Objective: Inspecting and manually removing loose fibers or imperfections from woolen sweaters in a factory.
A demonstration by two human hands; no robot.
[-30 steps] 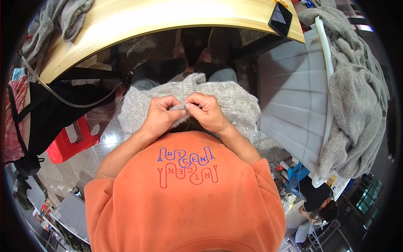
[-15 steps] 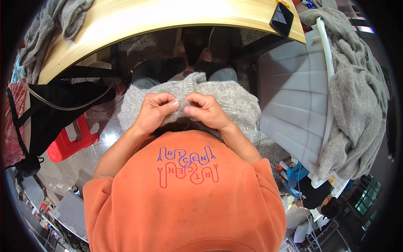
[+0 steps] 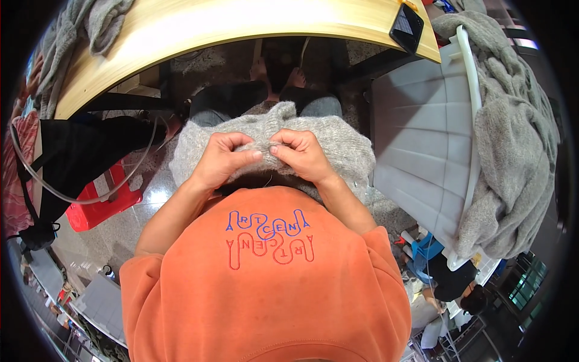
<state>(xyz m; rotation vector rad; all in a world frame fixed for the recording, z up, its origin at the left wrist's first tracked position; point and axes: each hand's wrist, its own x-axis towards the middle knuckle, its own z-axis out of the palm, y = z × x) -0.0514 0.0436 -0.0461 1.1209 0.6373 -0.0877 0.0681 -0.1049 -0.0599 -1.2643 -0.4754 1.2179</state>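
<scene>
A light grey knitted garment (image 3: pixel 335 142) lies bunched across my lap, its ribbed knit showing. Near its middle, my left hand (image 3: pixel 224 160) pinches the knit between thumb and bent fingers. Just to the right, my right hand (image 3: pixel 301 155) does the same, thumb pressed against the forefinger. A narrow strip of the grey knit shows in the small gap between the two hands. Whether a needle or thread is between the fingertips is too small to make out.
A wooden table (image 3: pixel 241 18) curves across the front, with a black phone (image 3: pixel 406 29) at its right corner. More grey knitwear (image 3: pixel 512 139) hangs over a pale plastic bin (image 3: pixel 422 120) at right. A red stool (image 3: pixel 102 202) and a person in black (image 3: pixel 96 160) are at left.
My right thumb has moved up against its forefinger, and my left thumb has shifted slightly right. At left, the clear tube has swung lower, across the red stool.
</scene>
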